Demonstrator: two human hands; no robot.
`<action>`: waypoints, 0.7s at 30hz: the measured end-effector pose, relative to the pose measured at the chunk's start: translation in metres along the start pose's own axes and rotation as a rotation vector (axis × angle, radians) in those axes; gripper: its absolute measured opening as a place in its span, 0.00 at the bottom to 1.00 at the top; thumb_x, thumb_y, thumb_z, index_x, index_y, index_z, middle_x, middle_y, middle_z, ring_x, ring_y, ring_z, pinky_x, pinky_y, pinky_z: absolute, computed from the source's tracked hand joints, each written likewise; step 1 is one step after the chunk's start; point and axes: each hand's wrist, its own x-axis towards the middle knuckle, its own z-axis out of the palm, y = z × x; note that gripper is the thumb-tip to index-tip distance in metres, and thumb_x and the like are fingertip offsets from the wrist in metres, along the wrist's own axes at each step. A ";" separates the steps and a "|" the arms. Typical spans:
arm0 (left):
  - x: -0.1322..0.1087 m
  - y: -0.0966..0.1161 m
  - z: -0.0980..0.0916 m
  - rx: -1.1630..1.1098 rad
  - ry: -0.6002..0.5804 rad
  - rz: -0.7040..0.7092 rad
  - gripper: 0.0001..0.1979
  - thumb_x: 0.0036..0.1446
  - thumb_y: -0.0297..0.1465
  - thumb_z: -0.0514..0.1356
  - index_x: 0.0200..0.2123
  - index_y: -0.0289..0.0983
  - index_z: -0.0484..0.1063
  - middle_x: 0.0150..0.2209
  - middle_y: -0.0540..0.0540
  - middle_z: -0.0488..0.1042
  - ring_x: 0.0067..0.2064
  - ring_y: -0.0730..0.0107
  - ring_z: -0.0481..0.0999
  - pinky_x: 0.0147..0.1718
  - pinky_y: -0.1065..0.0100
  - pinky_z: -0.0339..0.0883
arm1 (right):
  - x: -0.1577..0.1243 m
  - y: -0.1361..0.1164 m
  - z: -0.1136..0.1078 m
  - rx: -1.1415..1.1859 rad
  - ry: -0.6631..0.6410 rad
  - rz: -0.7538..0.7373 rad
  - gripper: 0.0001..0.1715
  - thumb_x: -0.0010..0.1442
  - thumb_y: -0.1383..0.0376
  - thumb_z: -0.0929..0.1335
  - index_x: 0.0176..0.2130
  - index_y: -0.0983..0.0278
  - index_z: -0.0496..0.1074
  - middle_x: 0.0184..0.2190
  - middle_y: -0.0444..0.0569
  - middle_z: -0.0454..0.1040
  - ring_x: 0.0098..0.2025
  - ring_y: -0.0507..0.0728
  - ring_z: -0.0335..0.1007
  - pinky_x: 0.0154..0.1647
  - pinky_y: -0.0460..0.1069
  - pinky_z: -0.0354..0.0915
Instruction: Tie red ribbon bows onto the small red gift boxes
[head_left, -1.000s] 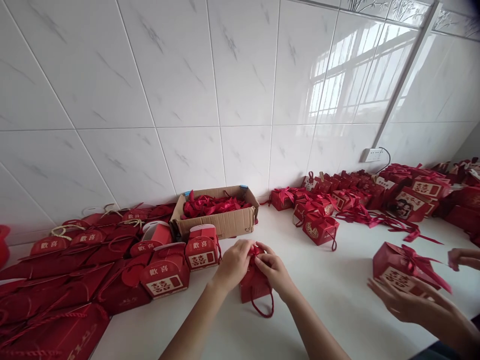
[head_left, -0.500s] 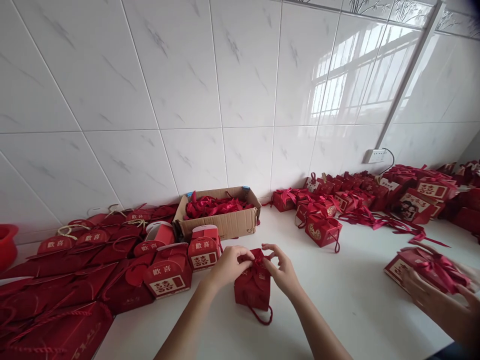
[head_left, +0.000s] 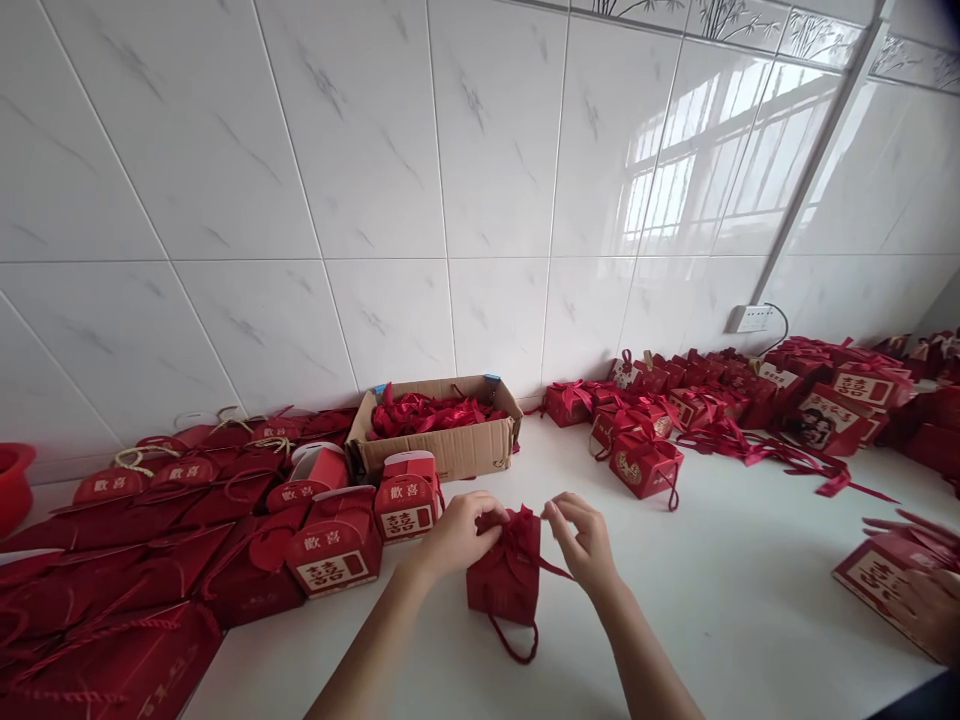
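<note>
A small red gift box (head_left: 502,590) stands in front of me on the white table, with a red ribbon bow (head_left: 517,538) on top and a cord handle (head_left: 517,655) hanging at its front. My left hand (head_left: 465,532) is closed at the bow's left side, thumb and finger pinching the ribbon. Just right of the box, my right hand (head_left: 583,545) has its thumb and forefinger pressed together; what lies between the tips is too small to make out. A ribbon tail (head_left: 556,572) stretches from the box toward the right hand's underside.
A cardboard box (head_left: 442,450) full of red ribbon stands by the tiled wall. Rows of red boxes (head_left: 172,560) fill the left; ribboned boxes (head_left: 646,465) and loose ribbons (head_left: 757,445) are at right. Another person's hand (head_left: 934,605) holds a red box (head_left: 881,580) at the right edge.
My right hand has moved slightly right, away from the bow, and a ribbon tail now shows at the box's right. The other person's box has shifted right, partly out of view.
</note>
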 end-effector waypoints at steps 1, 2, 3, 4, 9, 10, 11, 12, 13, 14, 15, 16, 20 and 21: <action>0.000 0.001 0.000 -0.001 -0.003 0.003 0.08 0.52 0.26 0.56 0.32 0.37 0.75 0.34 0.47 0.75 0.34 0.69 0.73 0.34 0.70 0.67 | 0.001 0.001 0.002 0.019 -0.001 0.044 0.16 0.63 0.60 0.61 0.28 0.62 0.70 0.27 0.48 0.74 0.29 0.54 0.67 0.31 0.49 0.63; 0.000 0.001 0.000 -0.002 -0.006 0.006 0.08 0.53 0.26 0.56 0.32 0.37 0.75 0.34 0.47 0.74 0.34 0.69 0.73 0.34 0.70 0.67 | 0.002 0.002 0.004 0.038 -0.024 0.073 0.12 0.63 0.59 0.61 0.34 0.62 0.70 0.31 0.49 0.75 0.30 0.54 0.68 0.31 0.49 0.63; 0.000 0.001 0.000 -0.002 -0.007 0.009 0.08 0.53 0.26 0.55 0.32 0.37 0.75 0.34 0.47 0.74 0.34 0.70 0.73 0.34 0.70 0.67 | 0.002 0.002 0.006 0.050 -0.065 0.089 0.11 0.62 0.59 0.62 0.40 0.62 0.70 0.34 0.49 0.76 0.31 0.54 0.69 0.31 0.48 0.64; 0.000 0.002 0.000 -0.002 -0.007 0.010 0.09 0.53 0.27 0.55 0.32 0.37 0.75 0.34 0.47 0.74 0.34 0.70 0.72 0.34 0.70 0.67 | 0.002 0.002 0.008 0.058 -0.107 0.101 0.11 0.61 0.60 0.63 0.44 0.61 0.68 0.36 0.48 0.77 0.32 0.54 0.70 0.32 0.48 0.65; -0.001 0.002 0.000 -0.005 -0.005 0.007 0.09 0.53 0.26 0.55 0.34 0.37 0.74 0.34 0.47 0.74 0.34 0.69 0.72 0.35 0.70 0.67 | 0.000 0.000 0.012 0.030 -0.136 0.057 0.11 0.59 0.64 0.65 0.44 0.59 0.71 0.32 0.46 0.76 0.35 0.56 0.71 0.37 0.51 0.67; -0.001 0.003 -0.001 -0.008 -0.007 0.006 0.09 0.52 0.26 0.55 0.35 0.38 0.73 0.34 0.47 0.74 0.34 0.70 0.72 0.34 0.70 0.67 | 0.000 0.001 0.011 0.036 -0.127 0.035 0.12 0.60 0.65 0.64 0.44 0.59 0.72 0.33 0.47 0.75 0.35 0.56 0.70 0.37 0.51 0.67; -0.002 0.004 -0.002 -0.011 -0.010 0.005 0.09 0.52 0.26 0.55 0.36 0.38 0.72 0.33 0.48 0.74 0.33 0.70 0.72 0.34 0.70 0.66 | -0.001 0.001 0.011 0.043 -0.130 0.003 0.13 0.61 0.66 0.63 0.44 0.59 0.73 0.33 0.48 0.74 0.35 0.55 0.70 0.37 0.51 0.68; -0.002 0.006 -0.003 -0.011 -0.013 0.004 0.09 0.51 0.25 0.55 0.36 0.38 0.71 0.33 0.49 0.74 0.33 0.70 0.72 0.33 0.71 0.66 | -0.002 0.003 0.012 0.046 -0.146 -0.033 0.16 0.62 0.67 0.61 0.45 0.58 0.74 0.34 0.48 0.73 0.35 0.55 0.70 0.37 0.50 0.68; -0.003 0.007 -0.005 -0.003 -0.015 0.001 0.09 0.51 0.25 0.54 0.36 0.38 0.70 0.32 0.50 0.73 0.32 0.71 0.71 0.33 0.71 0.65 | -0.003 0.004 0.012 0.046 -0.172 -0.070 0.19 0.63 0.68 0.60 0.46 0.56 0.75 0.35 0.49 0.71 0.35 0.54 0.69 0.36 0.50 0.68; -0.004 0.008 -0.007 0.011 -0.016 -0.005 0.09 0.51 0.25 0.54 0.36 0.38 0.70 0.31 0.50 0.72 0.32 0.71 0.70 0.33 0.71 0.65 | -0.004 0.006 0.012 0.040 -0.197 -0.104 0.22 0.63 0.70 0.58 0.47 0.55 0.75 0.35 0.50 0.69 0.35 0.54 0.68 0.35 0.49 0.69; -0.005 0.010 -0.009 0.029 -0.018 -0.013 0.08 0.51 0.25 0.54 0.36 0.38 0.69 0.30 0.50 0.71 0.32 0.71 0.70 0.33 0.71 0.65 | -0.004 0.009 0.013 0.027 -0.215 -0.132 0.24 0.63 0.71 0.57 0.47 0.53 0.76 0.35 0.50 0.67 0.36 0.54 0.67 0.34 0.49 0.69; -0.006 0.010 -0.011 0.047 -0.020 -0.024 0.08 0.51 0.25 0.54 0.35 0.38 0.69 0.30 0.50 0.71 0.32 0.70 0.70 0.33 0.70 0.64 | -0.005 0.011 0.014 0.011 -0.224 -0.155 0.25 0.63 0.72 0.57 0.47 0.52 0.76 0.35 0.50 0.65 0.37 0.54 0.66 0.34 0.49 0.69; -0.009 0.010 -0.019 0.084 -0.040 -0.063 0.06 0.51 0.27 0.54 0.32 0.38 0.70 0.30 0.49 0.71 0.32 0.68 0.70 0.32 0.69 0.63 | -0.007 0.017 0.015 -0.049 -0.229 -0.233 0.23 0.61 0.73 0.62 0.45 0.49 0.77 0.35 0.49 0.63 0.39 0.56 0.62 0.38 0.52 0.68; -0.010 0.009 -0.020 0.087 -0.045 -0.069 0.05 0.51 0.28 0.54 0.31 0.38 0.70 0.31 0.49 0.72 0.33 0.67 0.70 0.32 0.69 0.63 | -0.007 0.017 0.015 -0.058 -0.232 -0.243 0.22 0.61 0.73 0.63 0.44 0.49 0.77 0.34 0.49 0.62 0.38 0.56 0.61 0.38 0.53 0.68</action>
